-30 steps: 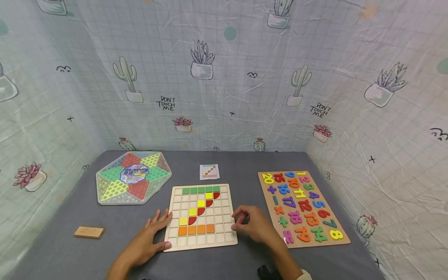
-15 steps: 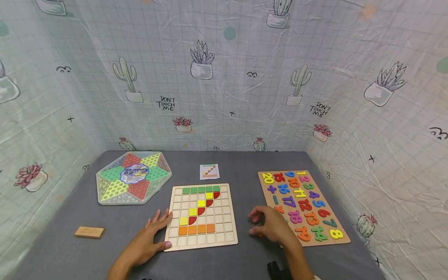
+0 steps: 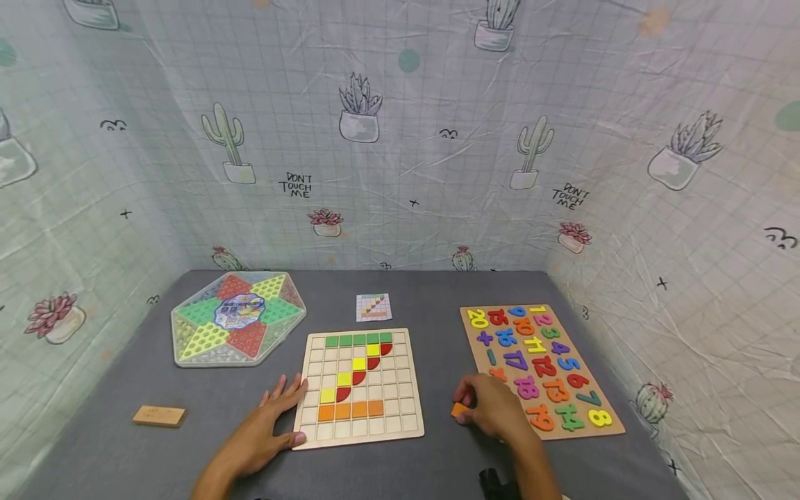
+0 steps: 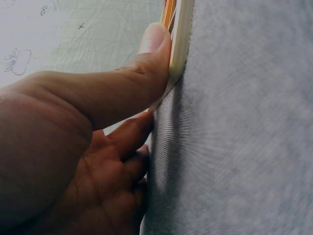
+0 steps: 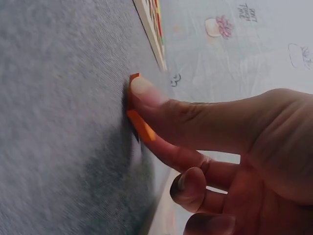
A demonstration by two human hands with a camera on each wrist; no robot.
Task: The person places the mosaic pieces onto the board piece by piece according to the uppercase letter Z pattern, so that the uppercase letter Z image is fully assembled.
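Observation:
A wooden grid board [image 3: 400,389] lies flat in the middle, with green, yellow, red and orange tiles set in its squares. My left hand [image 3: 269,423] rests along its left side, fingers spread and thumb at the near-left corner. In the left wrist view the thumb [image 4: 151,46] lies against the board's rim [image 4: 182,44]. Right of the board, my right hand [image 3: 494,406] pinches an orange tile [image 3: 459,409] low at the cloth. In the right wrist view orange shows under the thumb, and an orange piece [image 5: 142,126] shows just beside it; whether these are separate tiles I cannot tell.
A number board [image 3: 544,375] lies right, partly under my right hand. A hexagonal game box [image 3: 240,319] sits back left, and a small wooden block [image 3: 159,415] lies left. A pattern card [image 3: 373,307] lies behind the grid board. Printed fabric surrounds the grey table.
My right hand has moved right, from the grid board's right edge to the cloth by the number board, and now holds an orange tile. The left hand has stayed put.

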